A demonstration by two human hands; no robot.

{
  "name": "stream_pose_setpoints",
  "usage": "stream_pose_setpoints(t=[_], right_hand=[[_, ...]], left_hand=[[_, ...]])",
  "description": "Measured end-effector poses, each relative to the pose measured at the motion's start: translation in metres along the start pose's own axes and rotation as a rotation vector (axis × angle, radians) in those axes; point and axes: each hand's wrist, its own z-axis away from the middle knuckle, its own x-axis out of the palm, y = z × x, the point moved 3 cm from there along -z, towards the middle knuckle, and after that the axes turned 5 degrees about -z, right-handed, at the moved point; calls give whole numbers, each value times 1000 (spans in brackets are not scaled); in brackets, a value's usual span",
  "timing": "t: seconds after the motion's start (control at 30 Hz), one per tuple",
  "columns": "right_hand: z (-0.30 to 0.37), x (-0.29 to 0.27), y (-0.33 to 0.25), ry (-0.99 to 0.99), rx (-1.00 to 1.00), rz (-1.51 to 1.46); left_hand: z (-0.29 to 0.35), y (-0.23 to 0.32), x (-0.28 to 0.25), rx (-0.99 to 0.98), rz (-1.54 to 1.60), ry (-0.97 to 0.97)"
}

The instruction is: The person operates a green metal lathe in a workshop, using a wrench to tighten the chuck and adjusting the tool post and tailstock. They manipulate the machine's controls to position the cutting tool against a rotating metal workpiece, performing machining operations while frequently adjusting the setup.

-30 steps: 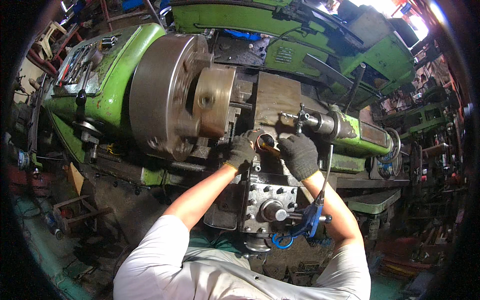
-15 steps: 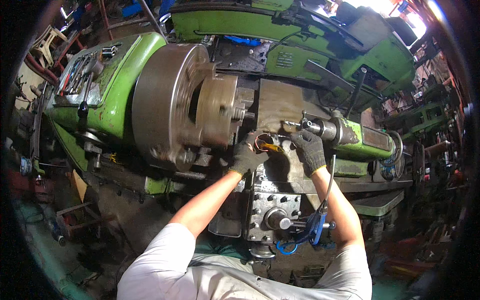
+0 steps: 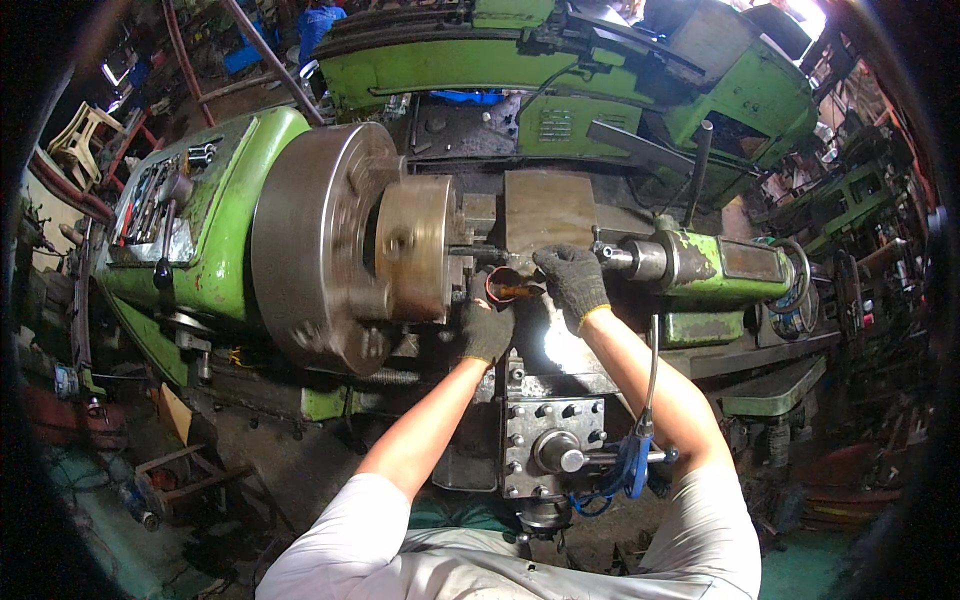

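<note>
Holding the red-rimmed cup (image 3: 500, 278) in your gloved left hand (image 3: 487, 325), you have your fingers wrapped around its near-left side. Position: above the lathe carriage, between the blurred, apparently turning workpiece (image 3: 415, 245) and the tailstock (image 3: 720, 265), with the mouth tipped toward the camera. A brownish-yellow item (image 3: 516, 292) shows in the mouth; whether it is a brush, handle or contents, you cannot tell from this view.

Your right hand (image 3: 572, 280) is bent just beside the cup, in front of the tailstock's nose; its fingertips are partly hidden, so whether it grasps anything cannot be told.

Handling, judged: cup probably light, thin-walled and fairly stiff; likely slick if oily, and anything loose inside could spill as it tilts. Best hold: around the outer wall below the rim, with light, even pressure. Keep glove fabric on the side away from the workpiece and chuck (image 3: 325, 245).
</note>
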Motion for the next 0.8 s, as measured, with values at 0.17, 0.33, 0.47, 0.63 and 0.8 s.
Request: stream_pose_setpoints(t=[0.17,0.33,0.47,0.63,0.8], right_hand=[[-10,14,17,-63,-82,149],[-22,47,18,-129,-401,755],[-25,48,18,-177,-237,509],[-32,20,13,-356,-328,680],[-14,-10,1,-263,-247,638]], left_hand=[[10,-9,0,100,88,61],[22,-20,-4,120,219,42],[24,-40,-4,108,79,31],[24,-39,-5,58,111,-19],[25,-36,-8,135,-30,-3]])
